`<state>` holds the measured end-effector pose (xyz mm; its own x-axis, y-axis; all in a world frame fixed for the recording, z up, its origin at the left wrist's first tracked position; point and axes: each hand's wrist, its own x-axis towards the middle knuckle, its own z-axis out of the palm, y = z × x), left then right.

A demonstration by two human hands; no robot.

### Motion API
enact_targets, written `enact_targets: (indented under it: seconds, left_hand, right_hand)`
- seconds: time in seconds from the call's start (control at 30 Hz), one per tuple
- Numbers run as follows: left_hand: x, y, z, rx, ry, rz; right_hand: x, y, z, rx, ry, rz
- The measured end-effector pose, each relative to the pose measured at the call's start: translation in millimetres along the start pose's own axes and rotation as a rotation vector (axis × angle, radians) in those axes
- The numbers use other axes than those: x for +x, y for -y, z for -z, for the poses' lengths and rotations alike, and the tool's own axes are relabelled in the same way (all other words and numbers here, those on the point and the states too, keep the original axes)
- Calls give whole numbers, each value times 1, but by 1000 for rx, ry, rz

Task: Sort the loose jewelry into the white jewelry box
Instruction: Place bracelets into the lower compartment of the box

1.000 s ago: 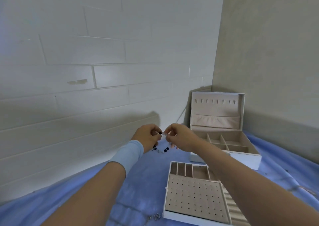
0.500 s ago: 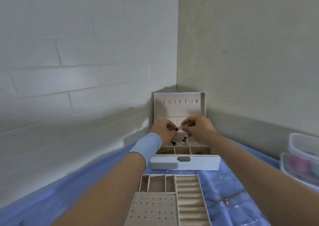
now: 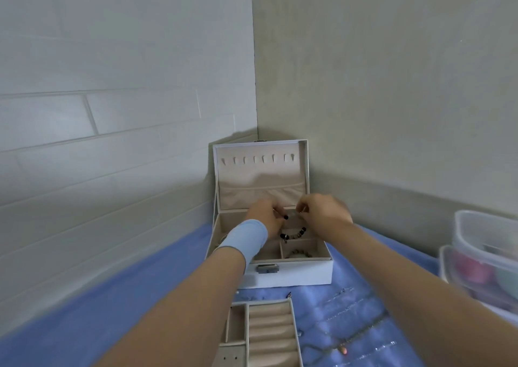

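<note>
Jointly, left hand and right hand pinch a round-beaded bracelet.

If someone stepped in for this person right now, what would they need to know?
Left hand and right hand both pinch the beaded bracelet, hanging over the open white jewelry box.
Done: one beaded piece lies in its front right compartment.
To do: lower this bracelet in, then sort the thin chains on the blue cloth.
The insert tray sits before the box.
</note>
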<state>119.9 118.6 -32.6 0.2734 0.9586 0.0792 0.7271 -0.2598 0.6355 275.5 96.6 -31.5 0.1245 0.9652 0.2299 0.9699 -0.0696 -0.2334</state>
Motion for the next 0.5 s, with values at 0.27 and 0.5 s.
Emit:
enact_targets:
  seconds: [0.27,0.5]
  left_hand:
    - [4,9,-3,75,123,-51]
    - [3,13,-4,295,125,-92]
  right_hand:
    - [9,6,-6,-182,80,9]
    - [3,13,-13,-282,146,114]
